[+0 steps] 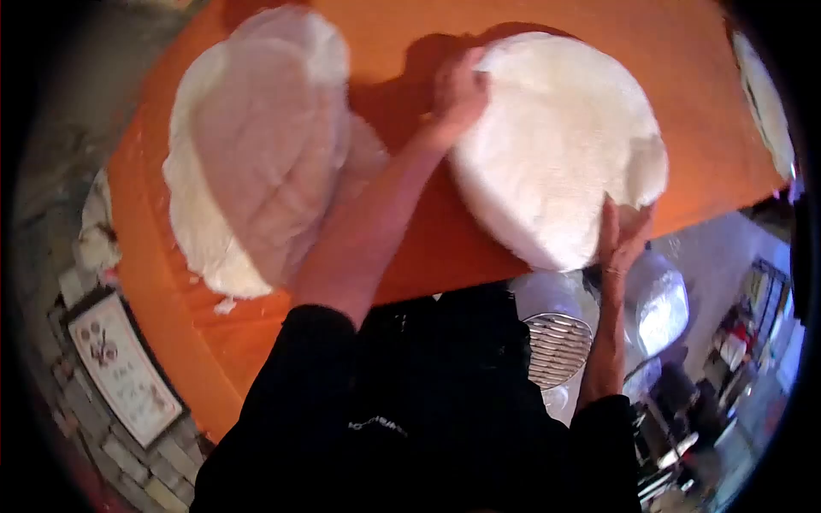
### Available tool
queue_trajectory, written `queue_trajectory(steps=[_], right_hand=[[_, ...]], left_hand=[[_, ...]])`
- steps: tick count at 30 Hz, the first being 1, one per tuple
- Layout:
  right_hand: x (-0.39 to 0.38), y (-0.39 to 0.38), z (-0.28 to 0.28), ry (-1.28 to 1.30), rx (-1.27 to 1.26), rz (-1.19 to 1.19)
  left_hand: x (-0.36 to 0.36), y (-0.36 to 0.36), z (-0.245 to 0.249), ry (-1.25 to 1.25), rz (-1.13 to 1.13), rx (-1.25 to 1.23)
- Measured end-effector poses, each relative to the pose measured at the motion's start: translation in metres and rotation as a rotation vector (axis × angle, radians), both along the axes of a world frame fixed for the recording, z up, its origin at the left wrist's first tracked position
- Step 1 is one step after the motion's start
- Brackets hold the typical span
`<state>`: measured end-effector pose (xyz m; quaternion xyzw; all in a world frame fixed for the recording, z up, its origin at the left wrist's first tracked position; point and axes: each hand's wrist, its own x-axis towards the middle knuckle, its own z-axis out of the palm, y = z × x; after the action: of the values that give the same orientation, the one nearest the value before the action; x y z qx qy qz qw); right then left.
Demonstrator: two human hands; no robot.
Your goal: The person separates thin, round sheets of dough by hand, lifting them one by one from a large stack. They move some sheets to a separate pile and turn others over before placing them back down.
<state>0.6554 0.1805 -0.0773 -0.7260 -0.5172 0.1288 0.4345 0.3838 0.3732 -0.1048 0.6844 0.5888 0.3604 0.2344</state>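
A round, white, fleecy pad [556, 145] is at the right of the orange-covered table, its near edge at the table's front edge. At its upper left rim is my left hand [462, 96], slightly blurred, with fingers closed on the edge. My right hand [626, 239] grips the lower right rim, thumb and fingers apart over the fleece. Left of my left forearm lies a second fleecy piece [278, 128], with a smooth pinkish face up and a white fluffy border along its left side.
The orange tabletop [385, 51] spans the view. Another white piece [764, 107] lies at its far right end. Below the front edge are a round metal grille [558, 349] and a shiny clear-looking object [663, 308]. A framed sign [126, 368] stands by brickwork at lower left.
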Motion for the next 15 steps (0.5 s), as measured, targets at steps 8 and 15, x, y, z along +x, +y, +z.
queue_trajectory(steps=[8,15], right_hand=[[0.050,-0.020,-0.024,0.388,-0.022,-0.060],[-0.201,0.013,0.088,0.726,-0.267,0.329]], left_hand=[[-0.074,-0.101,0.054,-0.144,-0.013,0.294],[-0.254,-0.237,0.083,0.077,0.181,0.174]])
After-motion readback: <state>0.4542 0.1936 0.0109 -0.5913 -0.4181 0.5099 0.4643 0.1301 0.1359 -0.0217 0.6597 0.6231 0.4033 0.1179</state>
